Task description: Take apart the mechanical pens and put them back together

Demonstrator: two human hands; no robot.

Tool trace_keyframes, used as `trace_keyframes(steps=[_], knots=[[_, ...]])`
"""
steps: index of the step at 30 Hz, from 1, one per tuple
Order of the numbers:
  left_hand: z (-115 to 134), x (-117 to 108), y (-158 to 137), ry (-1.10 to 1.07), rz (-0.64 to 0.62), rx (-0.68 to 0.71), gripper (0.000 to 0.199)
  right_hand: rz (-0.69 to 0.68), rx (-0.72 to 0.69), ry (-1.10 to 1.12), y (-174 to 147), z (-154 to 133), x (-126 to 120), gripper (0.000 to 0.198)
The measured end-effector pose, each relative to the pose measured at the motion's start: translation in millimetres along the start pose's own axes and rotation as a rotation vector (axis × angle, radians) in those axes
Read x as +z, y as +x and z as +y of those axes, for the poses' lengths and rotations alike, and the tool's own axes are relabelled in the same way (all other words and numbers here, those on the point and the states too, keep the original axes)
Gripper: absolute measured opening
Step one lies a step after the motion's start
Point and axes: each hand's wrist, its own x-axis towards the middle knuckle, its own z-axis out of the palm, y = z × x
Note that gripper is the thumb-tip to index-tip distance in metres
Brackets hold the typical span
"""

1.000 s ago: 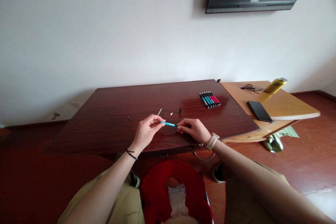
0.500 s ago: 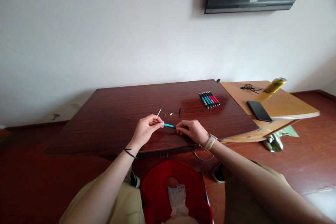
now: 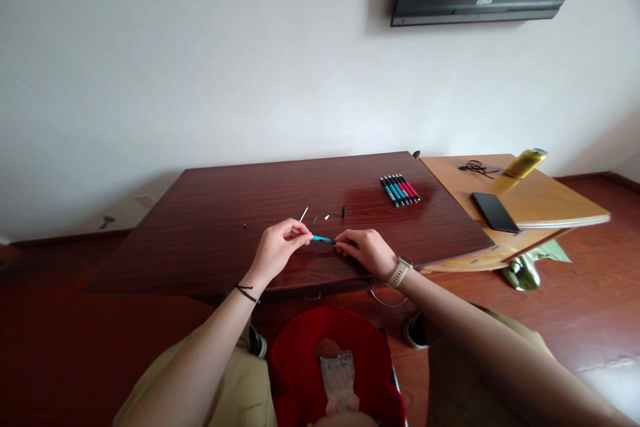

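Observation:
Just above the dark wooden table, a blue pen barrel spans the gap between my two hands. My left hand pinches its left end between thumb and fingertips. My right hand is closed on the dark right end, fingers bent around it. A thin white stick, like a pen refill, shows just beyond my left fingers; whether they touch it I cannot tell. Behind the hands lie a short black pen part, a small white piece and a tiny dark spring-like piece.
A row of several blue and red pens lies at the table's right. Another tiny piece is on the left. A lighter side table holds a phone, a black cable and a yellow can.
Both hands keep their grip on the pen barrel in nearly the same place. The barrel looks slightly turned, and the view has shifted a little.

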Motion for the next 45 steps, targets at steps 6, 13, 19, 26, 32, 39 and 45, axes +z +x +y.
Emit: trace_keyframes(steps=[6, 13, 19, 26, 32, 39, 45], knots=[[-2.1, 0.1, -0.5, 0.061, 0.006, 0.019, 0.019, 0.010, -0.025, -0.053, -0.1, -1.7, 0.1, 0.011], [-8.4, 3.6, 1.7, 0.028, 0.067, -0.049, 0.025, 0.035, -0.044, -0.106, 0.2, 0.2, 3.4, 0.009], [-13.5, 3.3, 0.7, 0.071, 0.064, -0.066, 0.030, 0.057, -0.042, -0.113, -1.4, -0.1, 6.7, 0.008], [-7.4, -0.4, -1.2, 0.150, -0.006, 0.021, 0.027, 0.077, -0.005, -0.107, -1.5, 0.2, 5.4, 0.007], [-5.9, -1.1, -1.6, 0.390, 0.031, -0.064, 0.050, 0.073, -0.027, -0.109, -1.3, -0.4, 5.1, 0.007], [-3.9, -1.1, -1.0, 0.277, -0.043, 0.074, 0.026, 0.083, -0.008, -0.112, -1.5, 0.2, 4.6, 0.007], [-4.8, -0.4, 0.6, 0.398, 0.024, 0.011, 0.048, 0.075, -0.015, -0.112, -1.2, 0.2, 5.1, 0.010]])
